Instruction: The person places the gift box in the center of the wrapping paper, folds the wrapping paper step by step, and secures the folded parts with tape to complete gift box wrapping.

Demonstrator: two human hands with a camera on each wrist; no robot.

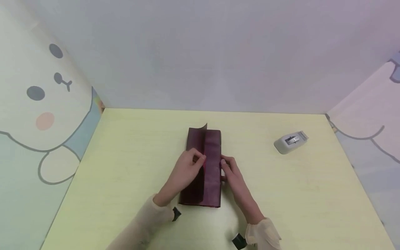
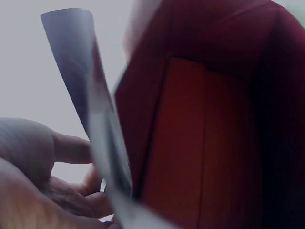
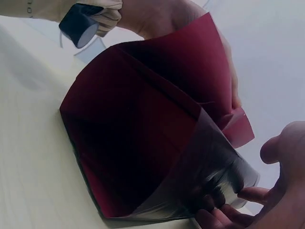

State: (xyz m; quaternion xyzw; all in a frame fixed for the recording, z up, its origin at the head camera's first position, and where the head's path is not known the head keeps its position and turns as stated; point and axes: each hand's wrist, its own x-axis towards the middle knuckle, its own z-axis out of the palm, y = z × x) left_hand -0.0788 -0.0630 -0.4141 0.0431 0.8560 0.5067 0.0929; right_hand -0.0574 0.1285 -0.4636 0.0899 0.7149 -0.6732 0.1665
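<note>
Maroon paper (image 1: 213, 166), dark outside and red within, is folded into a long hollow box shape lying on the table; its inside shows in both wrist views. A loose flap (image 3: 190, 62) stands up along its left side. My left hand (image 1: 187, 170) pinches the flap's edge between thumb and fingers, over the middle of the paper. Along the right side, my right hand (image 1: 234, 177) rests its fingertips against the outer wall. In the right wrist view, the thumb of that hand (image 3: 286, 186) is held apart from the paper.
A white and grey tape dispenser (image 1: 290, 142) lies on the pale yellow table (image 1: 131, 149), at the back right. A plain wall (image 1: 212, 55) rises behind the table, and panels with cartoon figures (image 1: 40, 104) stand at both sides.
</note>
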